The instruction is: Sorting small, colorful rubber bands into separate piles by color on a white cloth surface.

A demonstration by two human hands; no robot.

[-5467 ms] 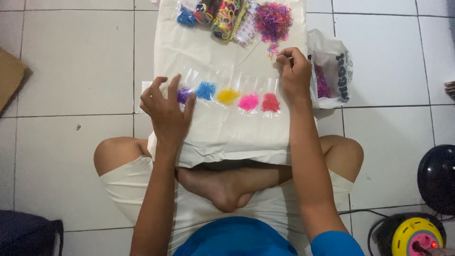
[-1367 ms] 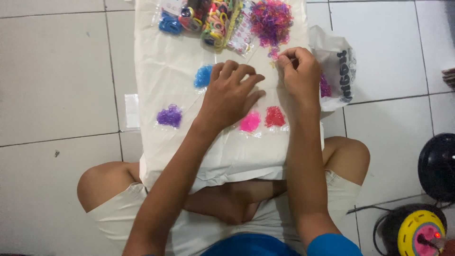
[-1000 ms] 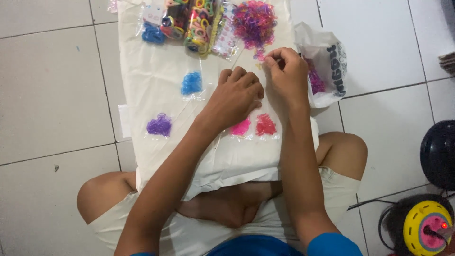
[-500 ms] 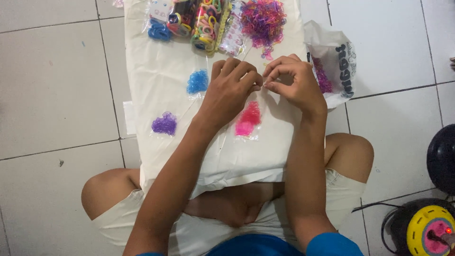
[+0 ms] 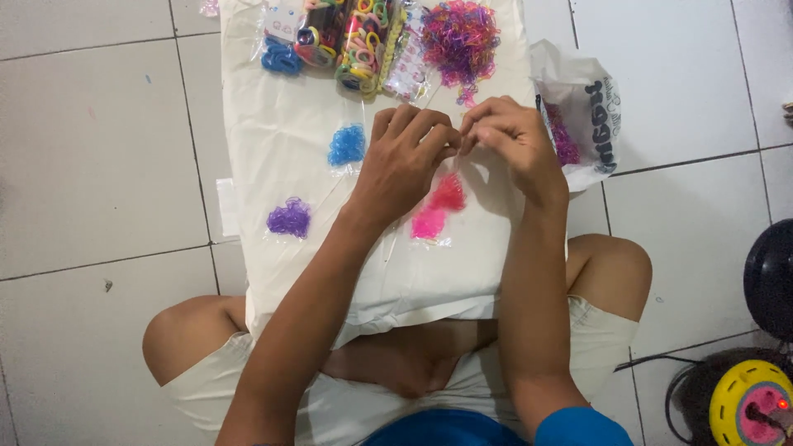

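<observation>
- The person sits cross-legged on a floor of pale square tiles (image 5: 99, 140) with thin dark grout lines; a cream cloth (image 5: 273, 248) is spread over the lap and runs forward across the tiles as the working surface.
- The left hand (image 5: 401, 161) and right hand (image 5: 512, 144) meet fingertip to fingertip above the middle of the cloth. Both grips are pinched on the top of a small clear packet (image 5: 450, 194) of red bands, which hangs tilted just below the fingers.
- A pink packet (image 5: 428, 225) lies on the cloth touching the red one's lower edge.
- A blue packet (image 5: 347, 144) lies just left of the left hand; a purple packet (image 5: 289, 219) lies further left and nearer the person, well apart from the hands.
- At the far end of the cloth sit bagged hair ties in mixed colours (image 5: 351, 41) and a loose heap of pink-and-purple bands (image 5: 461, 37).
- A white plastic bag (image 5: 591, 116) lies on the tiles beside the cloth's right edge, close to the right hand.
- At the lower right stand a yellow round device with a red light (image 5: 743, 409) and a dark rounded object (image 5: 772, 277), cut off by the frame.
</observation>
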